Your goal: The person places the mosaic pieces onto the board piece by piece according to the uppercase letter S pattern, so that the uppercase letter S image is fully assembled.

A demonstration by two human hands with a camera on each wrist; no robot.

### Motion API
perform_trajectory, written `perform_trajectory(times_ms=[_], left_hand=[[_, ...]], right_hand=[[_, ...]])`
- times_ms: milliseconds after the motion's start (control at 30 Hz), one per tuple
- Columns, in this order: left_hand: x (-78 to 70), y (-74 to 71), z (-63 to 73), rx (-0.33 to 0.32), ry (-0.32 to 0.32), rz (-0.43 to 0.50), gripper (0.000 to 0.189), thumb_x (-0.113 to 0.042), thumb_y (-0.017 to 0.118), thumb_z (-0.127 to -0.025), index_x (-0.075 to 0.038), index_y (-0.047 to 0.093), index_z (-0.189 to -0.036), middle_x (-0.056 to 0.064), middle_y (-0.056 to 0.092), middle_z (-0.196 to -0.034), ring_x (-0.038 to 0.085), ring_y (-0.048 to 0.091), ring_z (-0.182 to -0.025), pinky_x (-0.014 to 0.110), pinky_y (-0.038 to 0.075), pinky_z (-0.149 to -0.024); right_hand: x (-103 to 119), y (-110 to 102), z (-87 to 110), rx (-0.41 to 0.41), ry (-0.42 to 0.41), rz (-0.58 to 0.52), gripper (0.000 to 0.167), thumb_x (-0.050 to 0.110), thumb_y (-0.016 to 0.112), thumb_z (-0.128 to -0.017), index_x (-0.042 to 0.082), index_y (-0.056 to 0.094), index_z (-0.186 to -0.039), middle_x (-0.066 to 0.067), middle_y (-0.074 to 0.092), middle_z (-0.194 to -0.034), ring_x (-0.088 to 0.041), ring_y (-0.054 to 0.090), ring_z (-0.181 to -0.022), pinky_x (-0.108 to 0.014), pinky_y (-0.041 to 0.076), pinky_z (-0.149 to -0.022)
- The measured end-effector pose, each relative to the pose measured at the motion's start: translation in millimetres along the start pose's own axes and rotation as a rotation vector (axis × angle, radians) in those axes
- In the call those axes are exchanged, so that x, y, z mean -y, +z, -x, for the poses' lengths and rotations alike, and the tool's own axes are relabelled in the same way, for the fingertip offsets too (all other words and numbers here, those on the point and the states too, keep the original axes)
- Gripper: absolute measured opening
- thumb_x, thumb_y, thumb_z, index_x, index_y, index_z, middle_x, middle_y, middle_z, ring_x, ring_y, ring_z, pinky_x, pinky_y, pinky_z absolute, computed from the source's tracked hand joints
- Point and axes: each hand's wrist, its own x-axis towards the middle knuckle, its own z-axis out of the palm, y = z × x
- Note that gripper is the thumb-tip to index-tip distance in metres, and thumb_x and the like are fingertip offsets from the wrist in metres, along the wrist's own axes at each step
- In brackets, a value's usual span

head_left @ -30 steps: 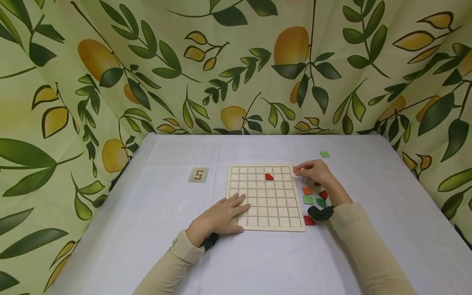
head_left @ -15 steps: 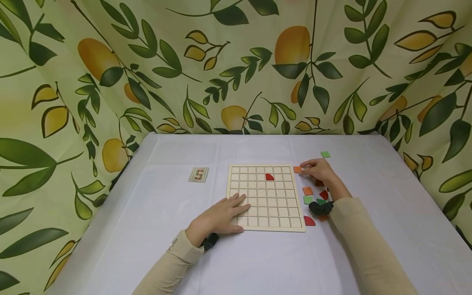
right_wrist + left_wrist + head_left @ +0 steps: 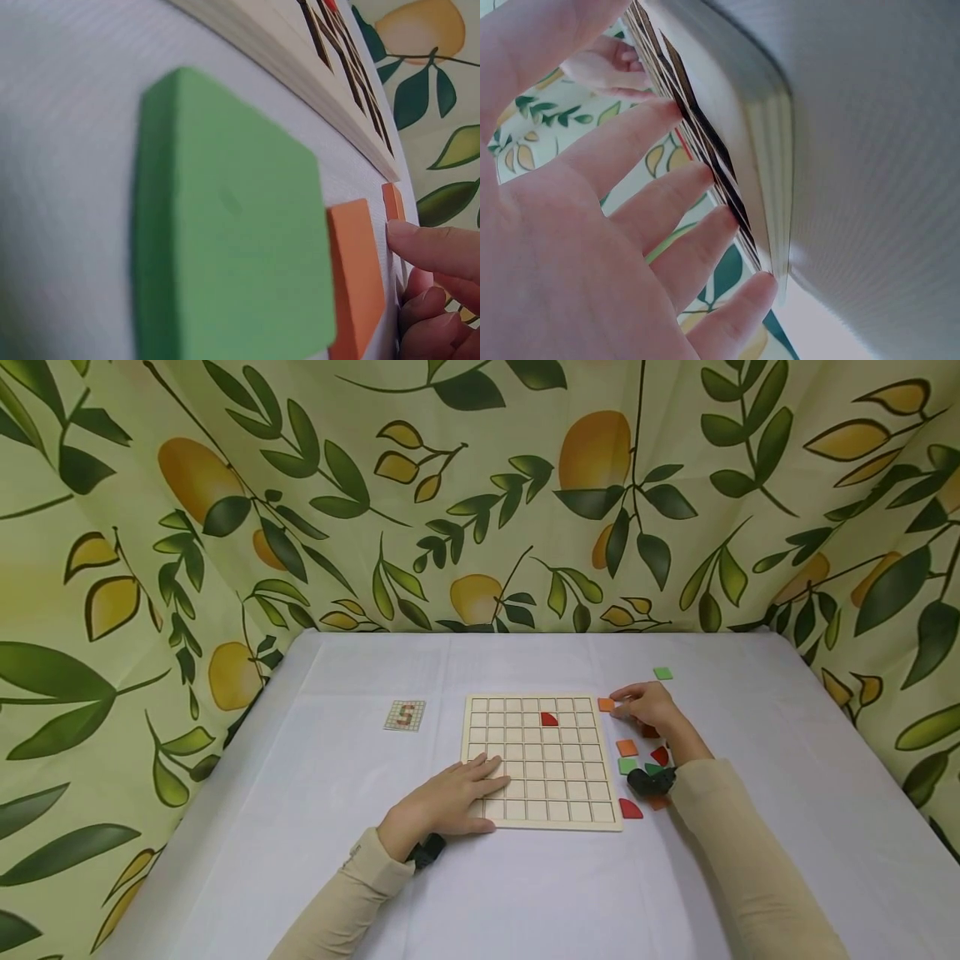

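My left hand [image 3: 450,797] lies with spread fingers on the lower left part of a wooden grid board [image 3: 536,768]; the left wrist view shows its fingertips [image 3: 724,217] at the board's edge. A red quarter-circle tile [image 3: 549,719] sits in one cell in the upper part of the grid. Beside the board's upper right corner, my right hand [image 3: 647,703] has thumb and forefinger at the right side of an orange square tile [image 3: 606,704], pinching its edge. That tile lies by the tablecloth in the right wrist view, the other fingers [image 3: 431,330] curled beneath.
Right of the board lie an orange square [image 3: 627,747], a green square [image 3: 627,766], a red quarter-circle [image 3: 631,809] and other tiles, some partly under the right wrist. A light green square [image 3: 663,673] lies farther back. A small pattern card [image 3: 405,716] with an S is at left.
The right fingers have drawn back slightly to the right, so more of the orange square tile shows. The left hand stays in place on the board.
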Motion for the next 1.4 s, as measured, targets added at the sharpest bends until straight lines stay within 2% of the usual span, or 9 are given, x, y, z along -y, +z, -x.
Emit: perform_trajectory(times_ms=[400, 700, 833, 967, 1300, 1400], left_hand=[[0.7, 2.9, -1.3, 0.003, 0.001, -0.003, 0.067, -0.04, 0.065, -0.09, -0.019, 0.04, -0.148, 0.007, 0.028, -0.161, 0.029, 0.023, -0.151, 0.048, 0.029, -0.121], [1.5, 3.8, -0.9, -0.003, 0.003, -0.006, 0.067, -0.041, 0.065, -0.09, -0.019, 0.04, -0.148, 0.007, 0.028, -0.161, 0.03, 0.024, -0.151, 0.048, 0.029, -0.121], [1.8, 3.6, -0.1, -0.002, 0.002, 0.001, 0.067, -0.041, 0.065, -0.09, -0.019, 0.04, -0.148, 0.007, 0.027, -0.161, 0.029, 0.023, -0.151, 0.048, 0.029, -0.121], [1.9, 3.3, 0.5, 0.0, 0.009, 0.001, 0.067, -0.04, 0.064, -0.09, -0.018, 0.04, -0.148, 0.009, 0.028, -0.161, 0.03, 0.023, -0.151, 0.048, 0.029, -0.121], [2.3, 3.6, 0.8, -0.003, 0.002, 0.0, 0.067, -0.04, 0.065, -0.09, -0.018, 0.04, -0.148, 0.008, 0.028, -0.161, 0.029, 0.023, -0.151, 0.048, 0.028, -0.121], [1.6, 3.8, 0.9, -0.006, 0.001, -0.002, 0.067, -0.04, 0.065, -0.09, -0.018, 0.04, -0.148, 0.008, 0.027, -0.161, 0.03, 0.023, -0.151, 0.048, 0.029, -0.121]], right_hand=[[-5.0, -1.1, 2.6, -0.014, -0.035, 0.019, 0.044, 0.02, 0.07, -0.085, 0.003, 0.062, -0.124, 0.002, 0.048, -0.073, -0.015, 0.047, -0.063, -0.025, 0.04, -0.054], [-4.1, -2.3, 5.2, -0.036, -0.008, 0.015, 0.046, 0.023, 0.07, -0.086, 0.006, 0.061, -0.128, -0.001, 0.049, -0.078, -0.018, 0.048, -0.069, -0.025, 0.039, -0.057], [-0.6, -2.2, 9.1, -0.033, -0.051, 0.025, 0.046, 0.023, 0.069, -0.086, 0.005, 0.061, -0.128, -0.002, 0.049, -0.084, -0.017, 0.047, -0.073, -0.024, 0.039, -0.058], [4.1, -1.2, 13.6, -0.02, -0.089, 0.021, 0.046, 0.023, 0.069, -0.086, 0.003, 0.061, -0.127, -0.001, 0.049, -0.082, -0.016, 0.045, -0.073, -0.023, 0.038, -0.058], [12.6, 7.3, 20.7, -0.032, -0.121, 0.013, 0.043, 0.019, 0.07, -0.084, 0.002, 0.064, -0.123, 0.0, 0.046, -0.074, -0.015, 0.042, -0.069, -0.025, 0.035, -0.055], [15.4, 10.8, 23.6, -0.028, -0.118, 0.013, 0.044, 0.021, 0.07, -0.085, 0.003, 0.063, -0.124, -0.001, 0.046, -0.079, -0.017, 0.042, -0.074, -0.025, 0.035, -0.057]])
